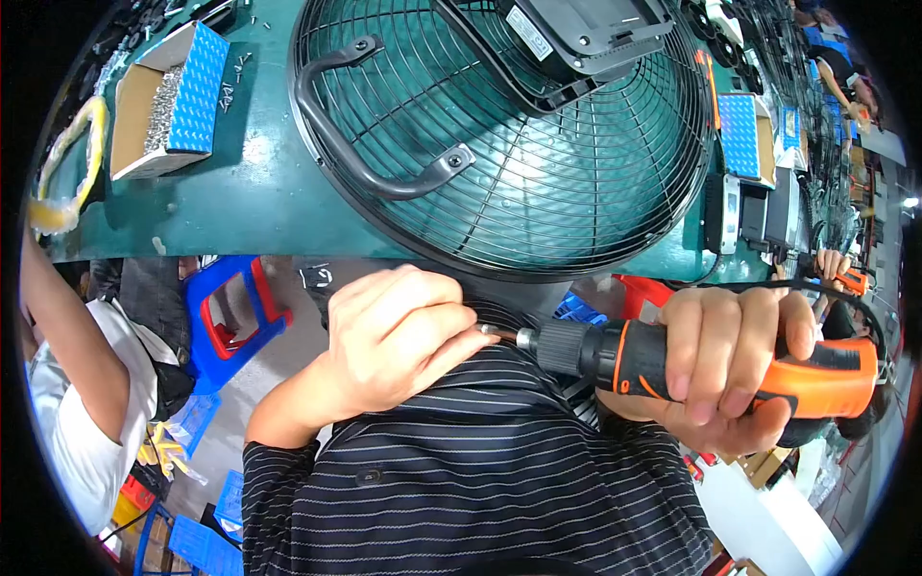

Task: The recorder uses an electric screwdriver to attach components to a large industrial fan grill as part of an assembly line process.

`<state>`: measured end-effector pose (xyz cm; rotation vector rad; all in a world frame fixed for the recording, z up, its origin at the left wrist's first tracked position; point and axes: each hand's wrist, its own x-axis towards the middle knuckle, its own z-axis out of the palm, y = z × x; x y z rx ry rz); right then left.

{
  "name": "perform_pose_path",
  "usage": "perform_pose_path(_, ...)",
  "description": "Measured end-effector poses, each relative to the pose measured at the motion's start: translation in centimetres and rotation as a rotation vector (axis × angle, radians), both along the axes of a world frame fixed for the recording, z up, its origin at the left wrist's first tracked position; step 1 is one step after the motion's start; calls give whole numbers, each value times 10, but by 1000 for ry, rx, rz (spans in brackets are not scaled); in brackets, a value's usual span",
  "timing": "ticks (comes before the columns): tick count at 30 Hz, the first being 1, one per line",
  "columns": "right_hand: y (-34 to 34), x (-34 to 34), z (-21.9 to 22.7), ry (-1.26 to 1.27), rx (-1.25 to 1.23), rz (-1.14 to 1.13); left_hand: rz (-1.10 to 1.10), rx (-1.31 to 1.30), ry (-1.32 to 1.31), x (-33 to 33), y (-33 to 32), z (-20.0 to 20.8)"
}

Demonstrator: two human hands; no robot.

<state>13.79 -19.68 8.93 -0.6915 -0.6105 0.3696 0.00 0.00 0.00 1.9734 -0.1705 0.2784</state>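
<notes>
My right hand (725,355) is wrapped round an orange-and-black electric screwdriver (639,357), held level in front of my chest with its bit pointing left. My left hand (394,336) is closed in a pinch at the bit's tip. A small silver screw (488,329) shows between those fingertips and the bit, partly hidden. Beyond my hands, a large round fan (538,206) lies on the green table, its black wire grille facing up. A curved black handle (375,178) is fastened to the grille by silver screws, and a dark bracket (586,43) crosses its top.
An open blue-and-white box (197,96) of screws stands at the left, with loose screws (228,96) beside it. More blue boxes (740,139) stand at the right. A dark cable (816,288) runs behind my right hand. A co-worker's arm (77,336) is at the left, near a blue stool (226,307).
</notes>
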Motion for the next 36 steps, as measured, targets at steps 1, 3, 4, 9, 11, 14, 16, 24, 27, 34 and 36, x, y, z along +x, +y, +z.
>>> perform_pose_path(1,0,-1,0,-50,-15,-25,102,118,-109,3,-2,-1)
perform_pose_path(3,-1,0,1,-96,-39,-43,260,345,-222,6,-6,1)
perform_pose_path(4,-3,0,1,-165,-67,-4,349,406,-240,9,-8,1)
perform_pose_path(9,5,3,-4,-440,-114,55,607,601,-248,12,-21,-12)
perform_pose_path(11,6,3,-8,-448,-132,83,622,638,-244,12,-22,-18)
perform_pose_path(14,10,9,-9,-493,-121,57,646,616,-232,22,-25,-19)
perform_pose_path(16,12,15,-8,-466,-170,140,644,635,-206,24,-24,-19)
perform_pose_path(24,28,34,6,-460,-325,299,670,696,-264,27,-19,-22)
perform_pose_path(27,36,38,15,-462,-383,368,667,693,-274,31,-17,-21)
perform_pose_path(34,45,33,15,-466,-409,382,610,709,-269,27,-8,-22)
perform_pose_path(36,43,30,14,-493,-361,389,592,724,-274,27,-9,-22)
